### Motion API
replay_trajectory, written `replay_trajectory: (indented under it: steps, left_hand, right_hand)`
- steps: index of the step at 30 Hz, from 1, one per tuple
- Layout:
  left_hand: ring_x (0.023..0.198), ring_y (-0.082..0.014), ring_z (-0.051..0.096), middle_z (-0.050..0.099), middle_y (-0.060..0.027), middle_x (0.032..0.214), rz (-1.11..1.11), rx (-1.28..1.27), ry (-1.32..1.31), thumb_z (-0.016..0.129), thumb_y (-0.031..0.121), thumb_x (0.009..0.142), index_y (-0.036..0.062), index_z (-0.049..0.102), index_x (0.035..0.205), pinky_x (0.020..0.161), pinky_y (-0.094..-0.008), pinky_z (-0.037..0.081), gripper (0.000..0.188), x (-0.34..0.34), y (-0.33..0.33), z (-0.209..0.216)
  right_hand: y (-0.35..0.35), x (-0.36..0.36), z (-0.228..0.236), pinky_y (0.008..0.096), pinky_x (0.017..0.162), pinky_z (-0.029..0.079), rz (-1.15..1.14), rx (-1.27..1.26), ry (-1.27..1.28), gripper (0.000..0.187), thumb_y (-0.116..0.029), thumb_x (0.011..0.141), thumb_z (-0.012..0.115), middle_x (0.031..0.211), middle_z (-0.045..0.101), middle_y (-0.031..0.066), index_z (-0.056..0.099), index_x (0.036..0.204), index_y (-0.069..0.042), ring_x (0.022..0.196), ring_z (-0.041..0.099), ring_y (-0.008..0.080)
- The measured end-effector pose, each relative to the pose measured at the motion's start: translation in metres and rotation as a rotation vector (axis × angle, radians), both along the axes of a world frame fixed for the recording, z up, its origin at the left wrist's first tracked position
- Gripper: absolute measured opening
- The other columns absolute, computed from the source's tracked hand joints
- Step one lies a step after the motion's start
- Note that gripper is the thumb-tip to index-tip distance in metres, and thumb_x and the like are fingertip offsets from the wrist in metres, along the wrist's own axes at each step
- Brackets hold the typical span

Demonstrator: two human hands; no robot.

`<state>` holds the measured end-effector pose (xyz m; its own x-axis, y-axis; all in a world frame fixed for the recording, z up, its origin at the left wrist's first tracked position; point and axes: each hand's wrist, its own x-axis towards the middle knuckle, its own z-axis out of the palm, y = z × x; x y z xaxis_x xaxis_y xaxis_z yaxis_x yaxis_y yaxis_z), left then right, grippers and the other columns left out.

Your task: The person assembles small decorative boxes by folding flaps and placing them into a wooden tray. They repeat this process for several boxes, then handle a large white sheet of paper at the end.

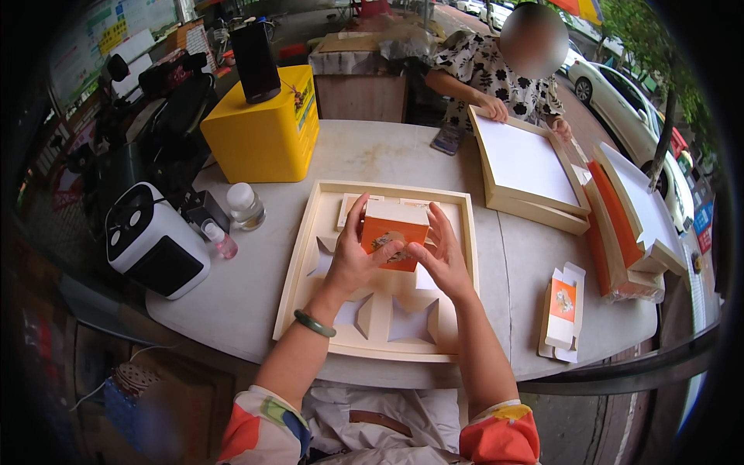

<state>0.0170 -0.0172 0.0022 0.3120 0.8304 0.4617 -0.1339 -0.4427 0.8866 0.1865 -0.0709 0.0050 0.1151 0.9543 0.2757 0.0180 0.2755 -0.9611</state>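
Between my two hands is a small orange and cream cardboard box (pixel 397 225) with a picture on its front. My left hand (pixel 350 256) closes around its left side, and my right hand (pixel 444 260) steadies its right side. Both thumbs press on the front face. Beneath the box lies a shallow cream tray (pixel 293 291) with a raised rim and a cream insert (pixel 377 333) with several angular openings. Part of the insert is hidden by my hands and the box. A green bangle (pixel 315 323) circles my left wrist.
Across the table (pixel 240 325), a person (pixel 496 77) holds a cream box lid (pixel 527 159). Stacked orange and cream boxes (pixel 620 209) and a partly open small carton (pixel 563 314) sit right. At left are a yellow cabinet (pixel 260 128), white heater (pixel 155 240), jar (pixel 246 208) and pink bottle (pixel 221 242).
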Motion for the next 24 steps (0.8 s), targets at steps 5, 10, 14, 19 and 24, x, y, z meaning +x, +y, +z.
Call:
replay_trajectory:
  steps: [5,10,14,19,24]
  left_hand:
    - [0.113,-0.0210,0.054,0.051,-0.0150,0.127,-0.063,-0.025,-0.034,0.080,0.024,0.076,0.0019,0.026,0.144,0.096,-0.0324,0.045,0.089,-0.002,0.003,-0.004]
    - [0.116,-0.0172,0.049,0.052,-0.0095,0.125,-0.292,-0.254,-0.184,0.075,0.033,0.081,0.0033,0.033,0.141,0.100,-0.0306,0.038,0.079,-0.010,0.005,0.009]
    - [0.104,-0.0103,0.053,0.055,-0.0073,0.117,-0.291,-0.424,-0.316,0.067,0.024,0.089,0.0045,0.045,0.130,0.092,-0.0258,0.043,0.050,-0.015,0.009,0.003]
    - [0.099,-0.0100,0.057,0.057,-0.0074,0.115,-0.246,-0.460,-0.375,0.062,0.009,0.089,0.0049,0.053,0.120,0.086,-0.0237,0.048,0.033,-0.015,0.010,0.002]
    - [0.096,-0.0112,0.058,0.058,-0.0073,0.112,-0.191,-0.445,-0.425,0.058,0.005,0.086,0.0052,0.054,0.117,0.085,-0.0247,0.049,0.032,-0.016,0.010,0.004]
  right_hand:
    - [0.002,0.005,0.005,0.0403,0.097,0.044,0.205,-0.103,0.070,0.067,-0.018,0.079,0.076,0.141,0.039,0.0149,0.043,0.135,-0.004,0.124,0.047,0.0257]
    - [0.003,0.002,-0.001,0.0420,0.100,0.042,-0.253,0.307,-0.517,0.057,0.000,0.072,0.071,0.140,0.039,0.0163,0.053,0.124,-0.013,0.127,0.044,0.0320]
    - [0.000,-0.011,0.010,0.0458,0.101,0.042,-0.400,0.430,-0.711,0.054,0.015,0.064,0.061,0.141,0.034,0.0221,0.058,0.110,-0.014,0.128,0.041,0.0410]
    - [0.003,-0.016,0.006,0.0443,0.098,0.044,-0.421,0.495,-0.669,0.064,0.017,0.065,0.055,0.144,0.030,0.0216,0.049,0.122,-0.011,0.127,0.042,0.0410]
    - [0.004,-0.005,-0.006,0.0382,0.097,0.045,-0.400,0.246,-0.506,0.067,0.012,0.081,0.049,0.142,0.037,0.0155,0.030,0.142,-0.006,0.126,0.046,0.0286]
